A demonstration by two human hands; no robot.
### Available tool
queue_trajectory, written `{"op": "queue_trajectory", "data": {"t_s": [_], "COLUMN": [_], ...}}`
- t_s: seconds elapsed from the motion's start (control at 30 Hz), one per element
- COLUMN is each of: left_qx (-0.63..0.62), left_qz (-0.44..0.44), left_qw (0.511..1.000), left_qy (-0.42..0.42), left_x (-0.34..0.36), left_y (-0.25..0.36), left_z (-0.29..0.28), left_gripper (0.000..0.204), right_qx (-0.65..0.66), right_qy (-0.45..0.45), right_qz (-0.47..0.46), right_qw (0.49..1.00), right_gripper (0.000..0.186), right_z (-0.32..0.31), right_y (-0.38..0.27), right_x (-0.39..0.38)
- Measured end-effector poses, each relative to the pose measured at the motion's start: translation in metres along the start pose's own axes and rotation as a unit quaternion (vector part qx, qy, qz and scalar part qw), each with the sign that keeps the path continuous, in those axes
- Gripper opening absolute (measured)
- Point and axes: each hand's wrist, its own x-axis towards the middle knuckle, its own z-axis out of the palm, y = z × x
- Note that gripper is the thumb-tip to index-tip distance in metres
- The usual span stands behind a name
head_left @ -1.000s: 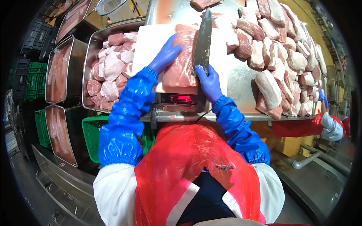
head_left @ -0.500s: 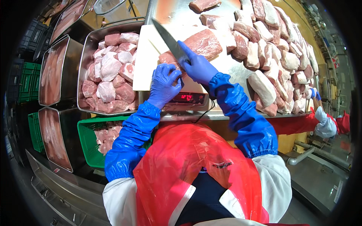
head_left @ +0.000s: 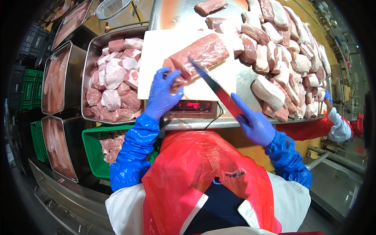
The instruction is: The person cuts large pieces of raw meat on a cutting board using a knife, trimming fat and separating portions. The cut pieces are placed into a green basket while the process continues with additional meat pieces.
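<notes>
A long boneless cut of raw meat (head_left: 205, 53) lies slantwise on the white cutting board (head_left: 154, 49). At its near left end, a flap of flesh stands partly away from the rest; I cannot tell whether it is fully severed. My left hand (head_left: 162, 92), in a blue glove, curls its fingers and thumb around this end. In my gloved right hand (head_left: 256, 125), right of the board, is a long knife (head_left: 215, 85). Its blade slopes up and left, with the tip over the meat's near side. A scale with a red display (head_left: 192, 106) sits just below the board.
Left of the board stands a steel tub of meat chunks (head_left: 83, 84), with a green crate (head_left: 92, 152) below it. Many meat pieces (head_left: 270, 92) are piled on the steel table to the right. Further steel bins (head_left: 69, 70) line the far left. Another person's sleeve (head_left: 337, 125) shows at right.
My right hand has drawn the knife away from the left hand, toward me and to the right. The meat's left end now shows a parted flap. My left hand stays beside it.
</notes>
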Motion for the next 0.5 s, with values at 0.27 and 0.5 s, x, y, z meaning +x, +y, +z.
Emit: {"op": "queue_trajectory", "data": {"t_s": [0.27,0.5], "left_qx": [-0.104,-0.112], "left_qz": [0.003,-0.024], "left_qw": [0.988,0.989], "left_qy": [-0.112,-0.092], "left_x": [0.001,0.010], "left_y": [-0.032,-0.047], "left_z": [-0.004,0.001], "left_gripper": [0.037,0.023], "right_qx": [0.206,-0.095], "right_qy": [0.016,-0.100], "right_qz": [0.149,0.177], "right_qw": [0.967,0.974], "right_gripper": [0.086,0.095], "right_z": [0.031,0.060], "right_y": [-0.063,-0.083], "right_x": [0.237,0.099]}}
